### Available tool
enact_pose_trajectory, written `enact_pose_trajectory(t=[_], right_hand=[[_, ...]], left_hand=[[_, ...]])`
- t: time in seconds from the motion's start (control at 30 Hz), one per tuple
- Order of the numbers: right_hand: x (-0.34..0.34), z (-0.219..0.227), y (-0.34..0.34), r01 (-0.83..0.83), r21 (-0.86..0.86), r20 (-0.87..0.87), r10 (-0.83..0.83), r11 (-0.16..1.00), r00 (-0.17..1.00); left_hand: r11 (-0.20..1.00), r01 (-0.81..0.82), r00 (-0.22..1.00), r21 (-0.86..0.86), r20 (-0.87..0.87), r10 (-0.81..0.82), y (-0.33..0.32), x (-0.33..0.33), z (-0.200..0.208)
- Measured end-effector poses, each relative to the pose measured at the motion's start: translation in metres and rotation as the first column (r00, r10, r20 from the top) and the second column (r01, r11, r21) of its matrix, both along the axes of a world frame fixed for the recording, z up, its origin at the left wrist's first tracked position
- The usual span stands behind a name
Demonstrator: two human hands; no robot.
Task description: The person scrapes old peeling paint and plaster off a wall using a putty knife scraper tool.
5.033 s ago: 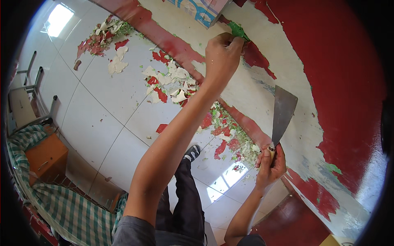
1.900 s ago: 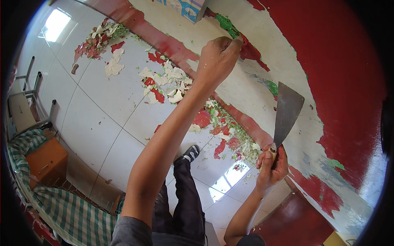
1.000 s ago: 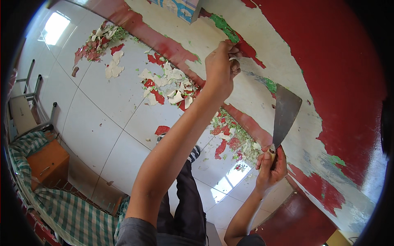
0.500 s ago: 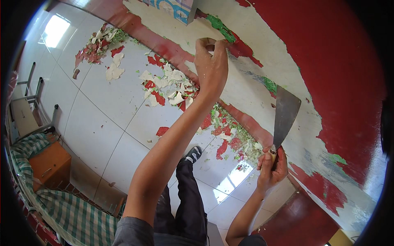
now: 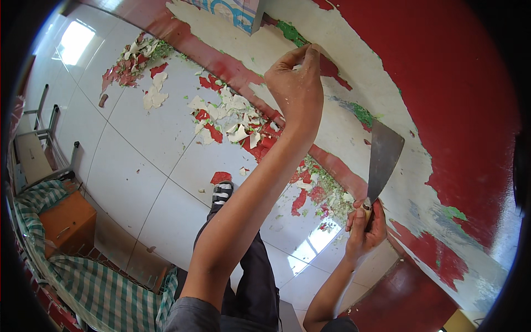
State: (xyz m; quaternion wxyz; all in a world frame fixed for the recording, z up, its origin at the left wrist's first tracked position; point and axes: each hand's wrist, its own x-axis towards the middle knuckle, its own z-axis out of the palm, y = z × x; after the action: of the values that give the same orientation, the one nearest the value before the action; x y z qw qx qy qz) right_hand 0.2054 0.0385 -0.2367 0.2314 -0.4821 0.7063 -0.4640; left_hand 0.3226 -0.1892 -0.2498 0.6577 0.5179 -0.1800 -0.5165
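My right hand [image 5: 368, 229] is closed round the light handle of a paint scraper [image 5: 384, 161], whose wide, dull metal blade points up along the wall. Higher up, my left hand [image 5: 296, 80] reaches to the peeled wall [image 5: 354, 61], fingertips pinched at the edge of a green and red paint patch [image 5: 291, 34]. A small whitish bit shows within its curled fingers, but what the fingertips grip is hidden. Around both hands, a pale layer lies bare between the red paint above [image 5: 426, 72] and a reddish band [image 5: 235, 69] along the wall's foot.
Paint flakes [image 5: 235, 113] in red, white and green litter the tiled floor [image 5: 141, 146] along the wall. A patterned box [image 5: 238, 12] is at the top. On the left are an orange-brown cabinet [image 5: 69, 221], a green checked cloth [image 5: 105, 282] and metal legs [image 5: 54, 119].
My left hand has moved up and right along the wall, its fingers drawn closer together. My visible foot has shifted left. The right hand and scraper stay almost still.
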Motion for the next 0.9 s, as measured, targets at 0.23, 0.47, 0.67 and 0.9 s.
enact_pose_trajectory(t=[0.23,0.47,0.67,0.9], right_hand=[[-0.003,-0.001,0.006,0.02,0.002,-0.032,-0.02,1.0,0.999],[-0.001,-0.001,0.01,0.035,0.009,-0.001,-0.035,0.999,0.999],[0.005,0.001,0.009,0.115,-0.022,0.059,-0.114,0.993,0.992],[-0.005,-0.004,0.017,0.037,-0.015,-0.001,-0.037,0.999,0.999]], left_hand=[[0.997,-0.074,0.997,-0.007,0.01,0.074,-0.01,0.0,-0.005],[0.998,0.014,0.998,0.054,0.059,-0.018,-0.008,-0.001,0.0],[0.997,0.062,0.992,-0.056,0.113,-0.055,-0.009,-0.01,-0.019],[0.989,0.06,0.984,-0.135,-0.157,-0.081,0.003,-0.009,-0.026]])
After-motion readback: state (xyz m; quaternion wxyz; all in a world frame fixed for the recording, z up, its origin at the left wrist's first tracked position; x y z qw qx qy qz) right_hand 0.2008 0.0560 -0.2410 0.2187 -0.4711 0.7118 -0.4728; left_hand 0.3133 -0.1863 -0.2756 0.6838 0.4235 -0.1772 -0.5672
